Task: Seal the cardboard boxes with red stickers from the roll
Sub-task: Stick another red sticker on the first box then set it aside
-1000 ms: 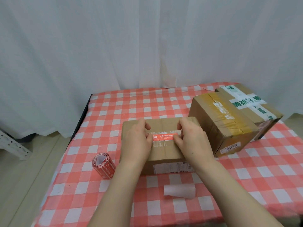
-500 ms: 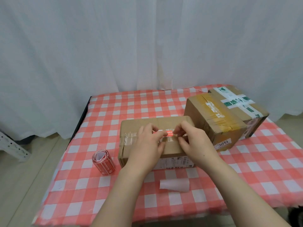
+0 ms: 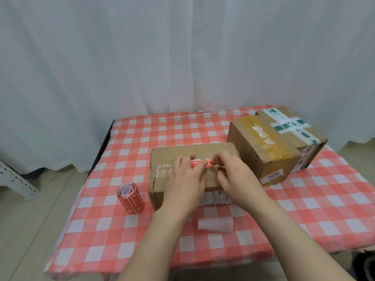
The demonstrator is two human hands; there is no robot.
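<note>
Red sticker sits on top of near cardboard box, long axis left-right, mostly hidden under fingers. Left hand covers its left part, fingers fairly straight, pressing down. Right hand at its right end, fingertips curled, looks like a pinch on that end. Unpressed end points right, so right hand is nearer for the smoothing stroke. Roll stands left of box, apart

Table bears boxes; roll; paper slip.
</note>
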